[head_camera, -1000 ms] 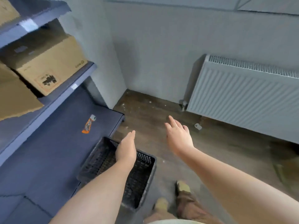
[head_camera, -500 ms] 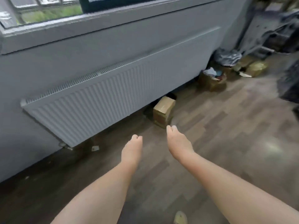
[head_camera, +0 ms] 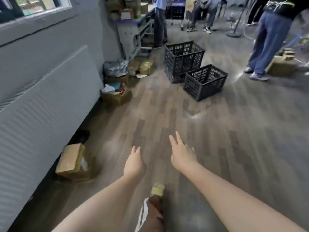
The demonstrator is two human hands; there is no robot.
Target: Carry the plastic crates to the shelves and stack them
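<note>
Both hands were empty. The left hand reached forward with its fingers straight and close together, and the right hand, just beside it, had its fingers spread loosely; neither touched anything. Below and between the forearms a foot in a tan shoe stepped onto the wooden floor. To the left of the left hand, near the base of the radiator, lay a small cardboard box.

Well ahead of both hands stood the plastic crates: the nearer crate sat alone on the floor, and the taller crate stack stood just behind it, apparently one crate on another. Beyond them other people stood about.

The crates looked empty, so probably light, and their lattice walls seemed stiff enough not to flex much. The rim on two opposite short sides would likely be the best hold, one hand each; the openwork should give fingers purchase, though any hand slots were too small to make out.
</note>
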